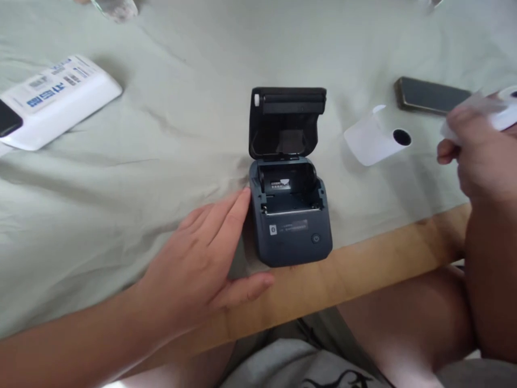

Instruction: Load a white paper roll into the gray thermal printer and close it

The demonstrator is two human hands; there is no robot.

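Observation:
A dark blue portable label printer (294, 242) sits at the table's front edge with its lid (288, 121) swung up. Its paper bay (288, 183) shows no roll inside. My left hand (202, 250) lies flat with fingers stretched, the fingertips touching the printer's left side and the thumb over the wooden edge. At the far right, my right hand (482, 148) is closed on a piece of white paper (480, 105), blurred by motion. Another white roll (507, 113) shows beyond that hand, partly cut off; whether the hand holds it too, I cannot tell.
A white paper roll (367, 140) with a dark core lies right of the printer. Behind it rests a dark phone (432, 96). On the left is a white box (76, 108) with a printed label and a black object (8, 117). A clear glass (117, 8) stands at the back.

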